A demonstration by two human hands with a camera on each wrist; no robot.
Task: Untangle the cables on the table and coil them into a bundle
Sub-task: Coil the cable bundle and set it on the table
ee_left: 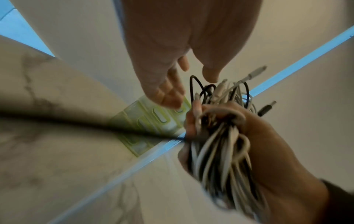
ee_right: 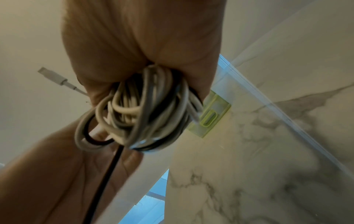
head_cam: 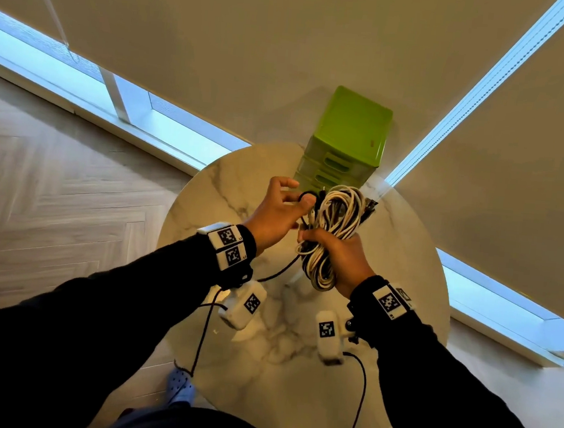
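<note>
Desk: round, glossy marble-veined desk (head_cam: pixel 403 292) under both hands.
Right hand: right hand (head_cam: pixel 341 260), fingers wrapped tight around the coiled bundle (head_cam: pixel 336 218) of smooth white and black cables, held above the desk.
Left hand: left hand (head_cam: pixel 279 210) pinches a black cable loop (head_cam: pixel 306 195) just beside the bundle.
Behind: green plastic drawer box (head_cam: pixel 348 141).

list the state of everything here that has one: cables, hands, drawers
cable bundle: coiled, held above the table, not tied
black cable: loose end trailing out of the bundle
right hand: grips the bundle's middle
left hand: pinches a black loop at the top
green drawer unit: drawers closed
</note>
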